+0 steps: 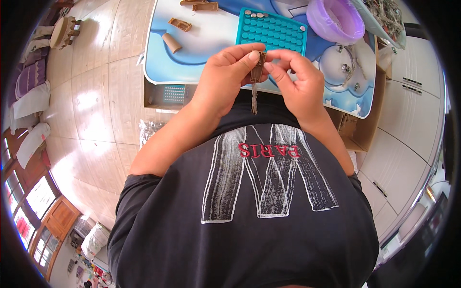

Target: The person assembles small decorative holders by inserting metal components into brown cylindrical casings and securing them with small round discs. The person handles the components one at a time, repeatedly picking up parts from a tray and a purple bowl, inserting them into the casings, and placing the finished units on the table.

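Head camera, and we're looking straight down on a blue-and-white table [161, 62] with rounded corners, set on a pale wood-look floor [91, 72]. Light bounces off the boards; white cabinets [408, 113] line the right side, and a round-topped stool [62, 32] sits far to the left.

Now the count! One teal tray [273, 32] of round cups, a few silver discs [259, 15] along its far row, too small to number surely. One purple basin [331, 34] beside it, lined with clear plastic. One round white dish [329, 62] to the right, with small metal pieces on it. Four brown plastic parts [172, 43] lie on the table's left half, two of them together at the top edge; a fifth, the brown clip-like piece [257, 74], is up in the hands, just over the near edge, pale strands [254, 101] dangling from its lower end.

And the hands! Both forearms angle inward to meet. Left hand [223, 72] pinches the piece, thumb laid along its upper part. Right hand [300, 79] comes from the other side, fingers curled, thumb and forefinger narrowed close beside it; whether they grip it, I can't tell.
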A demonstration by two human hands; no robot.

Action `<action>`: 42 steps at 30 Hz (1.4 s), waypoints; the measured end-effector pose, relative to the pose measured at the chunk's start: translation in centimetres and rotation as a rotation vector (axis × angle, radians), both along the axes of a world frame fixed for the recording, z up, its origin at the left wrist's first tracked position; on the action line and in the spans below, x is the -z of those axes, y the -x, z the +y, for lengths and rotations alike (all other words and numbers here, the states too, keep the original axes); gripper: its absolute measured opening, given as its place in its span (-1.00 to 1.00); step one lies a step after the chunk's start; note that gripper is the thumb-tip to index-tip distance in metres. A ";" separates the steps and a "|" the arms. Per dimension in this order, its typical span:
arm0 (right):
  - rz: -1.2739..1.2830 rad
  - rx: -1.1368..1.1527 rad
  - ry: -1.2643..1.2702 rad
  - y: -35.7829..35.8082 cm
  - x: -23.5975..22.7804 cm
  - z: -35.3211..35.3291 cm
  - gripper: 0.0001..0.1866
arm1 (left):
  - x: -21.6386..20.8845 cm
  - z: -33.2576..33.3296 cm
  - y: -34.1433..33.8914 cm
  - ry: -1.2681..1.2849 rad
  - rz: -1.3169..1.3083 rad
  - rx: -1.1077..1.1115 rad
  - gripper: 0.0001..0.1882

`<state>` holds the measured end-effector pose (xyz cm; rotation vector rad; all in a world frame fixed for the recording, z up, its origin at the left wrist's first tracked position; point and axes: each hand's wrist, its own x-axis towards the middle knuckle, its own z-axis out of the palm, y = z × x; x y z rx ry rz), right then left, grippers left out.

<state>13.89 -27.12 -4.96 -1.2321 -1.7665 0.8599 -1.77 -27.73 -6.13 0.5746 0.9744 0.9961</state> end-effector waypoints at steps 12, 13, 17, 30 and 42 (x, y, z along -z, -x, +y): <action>-0.190 -0.054 -0.428 -0.2 0.3 1.7 -0.90 | -0.1 0.3 0.4 0.038 -0.084 0.089 -0.66; -0.228 -0.083 -0.447 0.0 0.2 1.7 -0.89 | 0.2 0.3 0.6 0.054 -0.091 0.082 -0.66; -0.233 -0.164 -0.369 0.5 0.2 2.0 -0.86 | 0.9 0.6 1.3 0.058 -0.010 0.082 -0.68; -0.497 0.003 -0.422 -0.3 3.5 10.8 -0.86 | 0.8 1.4 2.7 0.077 -0.108 -0.055 -0.71; -0.210 -0.185 -0.451 2.1 1.3 6.0 -0.86 | 1.6 1.6 2.9 0.058 -0.170 -0.083 -0.75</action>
